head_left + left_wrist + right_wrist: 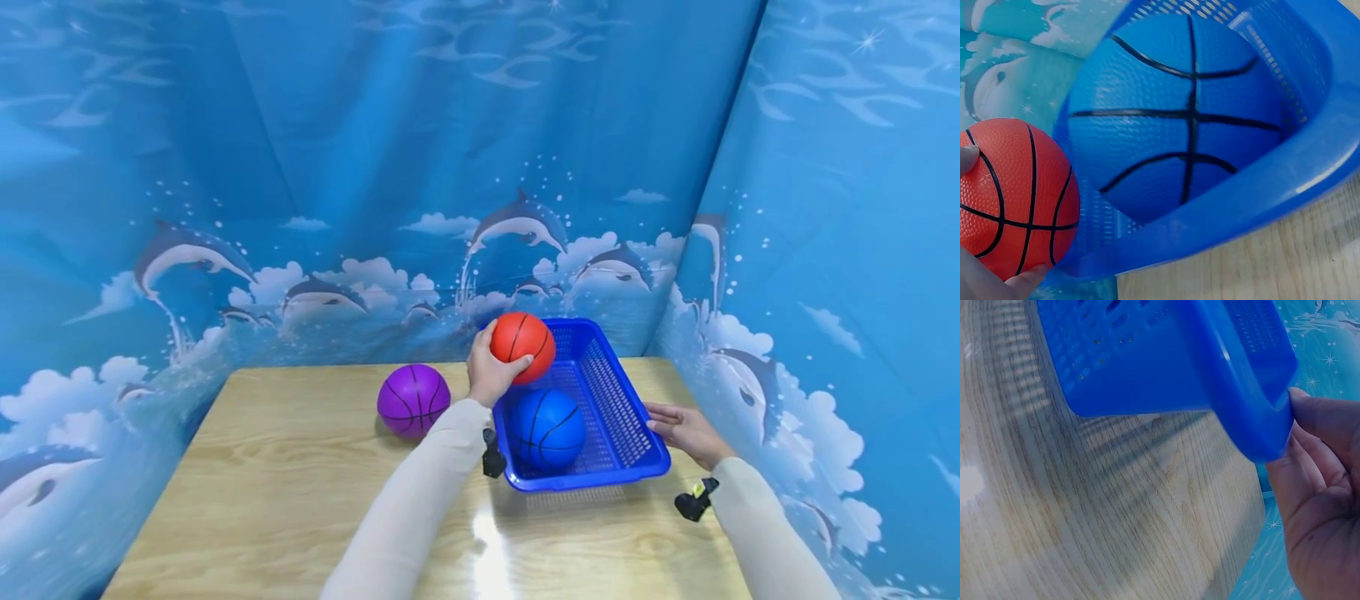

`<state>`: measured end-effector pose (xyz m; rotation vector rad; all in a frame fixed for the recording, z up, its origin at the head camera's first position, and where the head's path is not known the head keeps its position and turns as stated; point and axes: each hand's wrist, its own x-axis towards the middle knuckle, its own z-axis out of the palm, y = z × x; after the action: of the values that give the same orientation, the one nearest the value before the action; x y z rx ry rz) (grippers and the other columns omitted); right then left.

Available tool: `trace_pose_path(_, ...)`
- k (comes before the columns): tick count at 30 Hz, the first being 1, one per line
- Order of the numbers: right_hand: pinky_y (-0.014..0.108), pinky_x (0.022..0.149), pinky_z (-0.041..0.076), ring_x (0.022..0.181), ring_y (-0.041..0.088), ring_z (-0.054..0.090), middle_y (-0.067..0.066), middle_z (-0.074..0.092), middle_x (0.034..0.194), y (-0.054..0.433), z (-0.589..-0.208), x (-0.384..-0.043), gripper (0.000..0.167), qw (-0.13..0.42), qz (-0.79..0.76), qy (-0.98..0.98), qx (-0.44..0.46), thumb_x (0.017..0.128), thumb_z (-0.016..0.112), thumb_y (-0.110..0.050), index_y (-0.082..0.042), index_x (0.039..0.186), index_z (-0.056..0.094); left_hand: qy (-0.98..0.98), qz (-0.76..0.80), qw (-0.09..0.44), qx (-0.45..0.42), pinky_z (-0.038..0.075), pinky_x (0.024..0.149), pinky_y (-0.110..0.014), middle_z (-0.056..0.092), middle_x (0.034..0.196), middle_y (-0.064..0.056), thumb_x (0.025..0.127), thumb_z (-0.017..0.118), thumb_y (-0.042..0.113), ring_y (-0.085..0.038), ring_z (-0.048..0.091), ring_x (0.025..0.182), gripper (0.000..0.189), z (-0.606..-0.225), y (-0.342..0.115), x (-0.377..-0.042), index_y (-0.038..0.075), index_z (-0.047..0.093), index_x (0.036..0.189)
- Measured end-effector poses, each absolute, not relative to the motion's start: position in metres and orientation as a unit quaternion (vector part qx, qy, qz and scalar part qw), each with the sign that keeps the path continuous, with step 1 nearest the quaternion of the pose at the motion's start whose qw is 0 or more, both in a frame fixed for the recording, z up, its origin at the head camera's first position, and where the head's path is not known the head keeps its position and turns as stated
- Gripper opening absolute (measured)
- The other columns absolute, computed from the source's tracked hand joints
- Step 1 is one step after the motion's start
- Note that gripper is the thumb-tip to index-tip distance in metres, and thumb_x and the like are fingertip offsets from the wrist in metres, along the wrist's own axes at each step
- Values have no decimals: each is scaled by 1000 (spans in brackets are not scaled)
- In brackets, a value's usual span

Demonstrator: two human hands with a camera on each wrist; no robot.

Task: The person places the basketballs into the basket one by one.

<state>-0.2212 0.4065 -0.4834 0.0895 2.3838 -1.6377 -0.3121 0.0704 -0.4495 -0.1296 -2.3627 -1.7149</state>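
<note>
Blue ball [549, 429] lay in basket [615, 367]. Left hand [491, 372] gripped red ball [528, 342] over basket's far-left corner, perhaps not touching it; purple ball [412, 400] sat left of basket, not yet in. Right hand [692, 433] pinched basket's right rim [1229, 381].

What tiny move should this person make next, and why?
Probably ease the red basketball down behind the blue basketball: the left hand grips it at the far-left part of the blue plastic basket, some basket floor there looks bare, and the right hand holds the basket's right rim.
</note>
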Motion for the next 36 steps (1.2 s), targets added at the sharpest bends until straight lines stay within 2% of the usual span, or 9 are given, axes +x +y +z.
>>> trace_pose_path(4,30,89,53,104,8,63,32,40,140,407,-484,-222,54,125,-564,816,27,98,52,-9,14,142,31,-822,-550,125,-73,52,91,-48,46,142,-12,73,84,22,-33,53,120,83,-456,72,-312,14,43,144)
trace_pose_path(10,29,88,54,102,7,64,32,42,139,408,-484,-222,54,119,-562,818,27,98,53,-10,14,141,32,-842,-519,118,-89,49,95,-50,36,149,-17,71,85,22,-37,45,128,86,-459,80,-311,16,42,145)
trace_pose_path(17,30,87,54,102,10,65,31,44,138,407,-483,-221,54,122,-562,818,30,98,53,-9,14,141,32,-849,-515,86,-82,48,97,-50,31,152,-15,74,84,24,-37,40,132,86,-457,82,-310,18,38,147)
trace_pose_path(27,30,88,54,104,12,64,32,40,140,405,-484,-222,54,125,-565,815,23,98,52,-10,14,142,30,-840,-532,62,-86,47,97,-52,26,155,-17,78,80,23,-40,40,133,85,-462,78,-312,15,34,149)
trace_pose_path(36,30,88,54,104,13,64,33,38,140,405,-485,-222,55,123,-571,811,22,98,52,-10,14,142,29,-844,-524,48,-102,36,107,-53,26,155,-18,76,81,20,-39,30,139,89,-463,73,-309,14,31,151)
